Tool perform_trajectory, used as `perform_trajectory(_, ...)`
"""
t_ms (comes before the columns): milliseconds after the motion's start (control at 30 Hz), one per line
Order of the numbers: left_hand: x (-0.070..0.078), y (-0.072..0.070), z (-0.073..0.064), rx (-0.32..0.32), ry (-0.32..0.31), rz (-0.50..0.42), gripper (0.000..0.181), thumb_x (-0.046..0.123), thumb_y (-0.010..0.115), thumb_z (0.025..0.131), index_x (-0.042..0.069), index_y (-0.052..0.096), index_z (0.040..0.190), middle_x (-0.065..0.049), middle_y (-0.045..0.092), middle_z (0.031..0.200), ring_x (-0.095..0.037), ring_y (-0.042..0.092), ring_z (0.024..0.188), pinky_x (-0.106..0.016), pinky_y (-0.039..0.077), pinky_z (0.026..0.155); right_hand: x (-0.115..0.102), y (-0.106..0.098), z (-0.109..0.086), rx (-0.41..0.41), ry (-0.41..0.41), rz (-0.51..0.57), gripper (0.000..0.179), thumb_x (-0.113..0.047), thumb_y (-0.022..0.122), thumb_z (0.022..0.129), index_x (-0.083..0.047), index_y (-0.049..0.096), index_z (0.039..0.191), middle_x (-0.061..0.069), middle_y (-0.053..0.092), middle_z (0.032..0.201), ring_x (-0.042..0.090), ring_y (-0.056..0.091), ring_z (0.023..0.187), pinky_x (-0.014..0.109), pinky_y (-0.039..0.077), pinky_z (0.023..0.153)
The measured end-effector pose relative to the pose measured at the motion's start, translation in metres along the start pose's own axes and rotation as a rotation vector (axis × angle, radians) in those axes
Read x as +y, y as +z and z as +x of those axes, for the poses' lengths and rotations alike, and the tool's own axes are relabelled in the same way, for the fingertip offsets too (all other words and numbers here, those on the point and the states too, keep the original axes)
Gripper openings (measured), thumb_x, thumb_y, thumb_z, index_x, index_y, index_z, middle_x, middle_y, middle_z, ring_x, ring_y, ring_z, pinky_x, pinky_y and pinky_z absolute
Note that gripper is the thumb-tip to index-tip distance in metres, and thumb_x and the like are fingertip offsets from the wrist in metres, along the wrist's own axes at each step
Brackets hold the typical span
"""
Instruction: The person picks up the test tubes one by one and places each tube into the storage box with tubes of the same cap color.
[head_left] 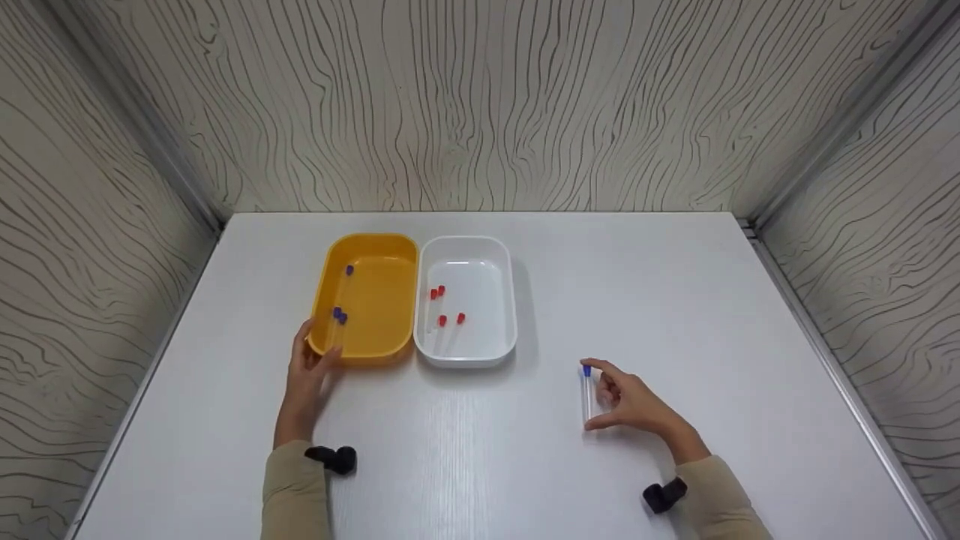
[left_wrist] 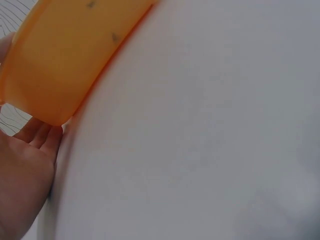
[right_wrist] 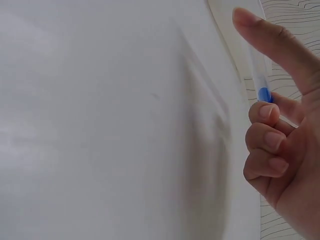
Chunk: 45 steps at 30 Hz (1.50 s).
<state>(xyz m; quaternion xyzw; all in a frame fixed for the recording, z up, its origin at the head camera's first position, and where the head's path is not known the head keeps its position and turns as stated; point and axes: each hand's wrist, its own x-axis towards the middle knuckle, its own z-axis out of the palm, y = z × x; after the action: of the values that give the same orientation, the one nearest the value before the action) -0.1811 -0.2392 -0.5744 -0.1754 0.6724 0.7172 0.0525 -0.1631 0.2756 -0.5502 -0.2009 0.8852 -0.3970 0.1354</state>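
My right hand (head_left: 634, 405) holds a clear test tube (head_left: 588, 397) with a blue cap by its two ends, index finger at the cap and thumb at the bottom. In the right wrist view the blue cap (right_wrist: 264, 94) shows behind the curled fingers (right_wrist: 265, 140). My left hand (head_left: 306, 375) grips the near left corner of a yellow tray (head_left: 382, 300), thumb at the rim and fingers along the outer side. From the left wrist, fingers (left_wrist: 42, 135) show under the corner of that tray (left_wrist: 60, 65). Three blue-capped tubes (head_left: 340, 316) lie inside it, along its left side.
Right beside the yellow tray stands a white tray (head_left: 480, 330) with several red-capped tubes (head_left: 442, 321) lying in it. Both rest on a white table (head_left: 637, 300), with wood-grain patterned panels (head_left: 480, 105) behind and at the sides.
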Motion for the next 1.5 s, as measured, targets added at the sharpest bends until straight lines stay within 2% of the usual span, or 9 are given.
perform_trajectory(233,-0.001,0.0,0.0,-0.009,0.003,-0.005,0.071,0.033,0.062,0.093,0.048,0.019,0.148,0.006,0.017,0.164,-0.016,0.023,0.15,-0.045,0.016,0.126,-0.02,0.002,0.016,-0.009,-0.002,0.009,0.092,-0.026,0.087,0.067,-0.004,0.04,0.143,-0.002,0.042,0.077,0.001,0.037,0.068,0.018,0.033,0.058)
perform_trajectory(467,-0.002,-0.001,0.001,-0.003,0.04,0.0,0.071,0.029,0.061,0.094,0.043,0.019,0.149,0.0,0.018,0.164,-0.018,0.024,0.15,-0.043,0.017,0.126,-0.041,0.003,0.032,-0.016,-0.064,0.023,0.091,-0.023,0.087,0.067,-0.004,0.04,0.142,0.006,0.044,0.074,0.002,0.036,0.066,0.017,0.033,0.06)
perform_trajectory(667,-0.001,0.0,0.0,-0.012,0.021,-0.006,0.072,0.03,0.062,0.094,0.046,0.018,0.149,0.004,0.015,0.164,-0.017,0.022,0.151,-0.044,0.015,0.127,-0.058,0.005,0.045,-0.019,-0.063,0.039,0.09,-0.018,0.086,0.068,-0.006,0.038,0.144,0.009,0.045,0.075,0.005,0.035,0.067,0.017,0.032,0.06)
perform_trajectory(867,0.002,0.0,-0.002,-0.006,-0.025,-0.006,0.07,0.034,0.062,0.093,0.051,0.019,0.147,0.008,0.014,0.164,-0.015,0.022,0.15,-0.047,0.013,0.127,-0.072,0.009,0.059,-0.014,-0.104,0.027,0.09,-0.027,0.086,0.069,-0.011,0.039,0.144,0.005,0.044,0.073,0.004,0.035,0.065,0.016,0.031,0.059)
perform_trajectory(1167,-0.002,-0.001,0.0,-0.015,0.018,-0.039,0.071,0.03,0.063,0.093,0.047,0.02,0.148,0.003,0.017,0.164,-0.017,0.028,0.147,-0.04,0.021,0.125,-0.092,0.021,0.076,-0.028,-0.132,0.024,0.091,-0.03,0.086,0.07,-0.013,0.038,0.145,-0.004,0.041,0.073,0.002,0.035,0.065,0.015,0.032,0.058)
perform_trajectory(1333,-0.003,0.0,0.002,0.002,0.022,-0.008,0.071,0.03,0.062,0.093,0.045,0.02,0.148,0.003,0.019,0.163,-0.016,0.028,0.147,-0.039,0.022,0.125,-0.103,0.029,0.084,-0.049,-0.145,0.011,0.092,-0.033,0.085,0.07,-0.014,0.037,0.146,-0.006,0.04,0.073,0.001,0.034,0.065,0.015,0.031,0.06)
perform_trajectory(1433,-0.003,0.001,0.003,0.012,0.036,0.008,0.071,0.027,0.061,0.094,0.041,0.019,0.15,0.001,0.02,0.163,-0.016,0.028,0.147,-0.039,0.023,0.125,-0.107,0.034,0.089,-0.061,-0.159,0.01,0.093,-0.034,0.085,0.07,-0.014,0.036,0.147,-0.005,0.041,0.072,0.0,0.034,0.064,0.015,0.031,0.06)
perform_trajectory(1500,-0.003,0.002,0.004,0.014,0.036,0.011,0.071,0.027,0.061,0.094,0.041,0.019,0.15,0.001,0.02,0.163,-0.016,0.029,0.147,-0.039,0.022,0.125,-0.11,0.038,0.092,-0.067,-0.163,0.015,0.093,-0.035,0.085,0.071,-0.014,0.035,0.147,0.0,0.044,0.072,0.0,0.034,0.064,0.015,0.032,0.06)
